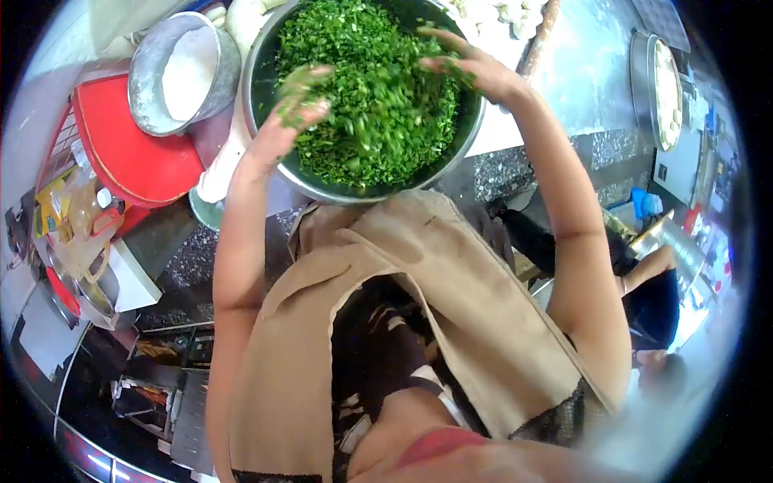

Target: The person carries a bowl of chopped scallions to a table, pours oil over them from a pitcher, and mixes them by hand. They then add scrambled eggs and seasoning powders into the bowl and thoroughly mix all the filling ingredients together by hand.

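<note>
A large metal bowl (299, 187) full of chopped green leaves (362, 88) stands at the table's near edge. My left hand (299, 109) is over the bowl's left side, blurred by motion, with bits of green stuck to it. On the right side, my right hand (467, 64) reaches in over the rim with its fingers spread and flecked with green. Some of the leaves between my hands are blurred, as if tossed.
A metal pot (145, 80) of white powder rests by a red stool or lid (137, 153) at left. Pale dough pieces (503, 16) and a rolling pin (541, 36) lie right of the bowl. Farther right are a round pan (642, 88) and another person's arm (651, 270).
</note>
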A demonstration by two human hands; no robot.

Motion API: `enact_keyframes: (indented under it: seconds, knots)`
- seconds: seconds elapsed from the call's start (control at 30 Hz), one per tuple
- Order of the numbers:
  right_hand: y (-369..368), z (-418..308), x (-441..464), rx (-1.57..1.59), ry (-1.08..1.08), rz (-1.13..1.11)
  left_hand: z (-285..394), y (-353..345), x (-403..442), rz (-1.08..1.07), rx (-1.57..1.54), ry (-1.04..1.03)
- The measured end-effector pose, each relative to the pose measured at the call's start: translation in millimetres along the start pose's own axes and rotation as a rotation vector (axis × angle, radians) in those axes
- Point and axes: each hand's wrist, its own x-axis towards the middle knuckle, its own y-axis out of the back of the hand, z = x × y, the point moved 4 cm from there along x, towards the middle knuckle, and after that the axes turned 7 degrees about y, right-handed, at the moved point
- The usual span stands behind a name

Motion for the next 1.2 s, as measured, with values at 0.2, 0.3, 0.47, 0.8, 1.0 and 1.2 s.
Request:
enact_keyframes:
  seconds: [0.2, 0.3, 0.47, 0.8, 1.0, 1.2]
  knots:
    - [-12.2, 164.0, 58.5, 0.261, -0.363, 0.039, -87.3, -5.8, 51.3, 0.229, -0.541, 0.823]
    - [-19.5, 134.3, 76.5, 0.130, -0.253, -0.120, -88.6, 6.1, 50.0, 0.013, -0.431, 0.548]
    - [-32.5, 32.8, 39.3, 0.141, -0.083, -0.077, -13.2, 1.0, 22.9, -0.113, -0.208, 0.263]
    - [-53.6, 127.5, 53.1, 0.595, -0.479, 0.384, -50.1, -20.4, 45.3, 0.227, -0.487, 0.623]
    - [-44.3, 15.0, 10.0, 0.288, -0.171, 0.186, -16.1, -8.1, 19.9, -0.029, 0.051, 0.305]
    - [-73.3, 92.8, -16.7, 0.927, -0.359, 0.508, -86.3, -10.3, 9.9, 0.298, -0.697, 0.675]
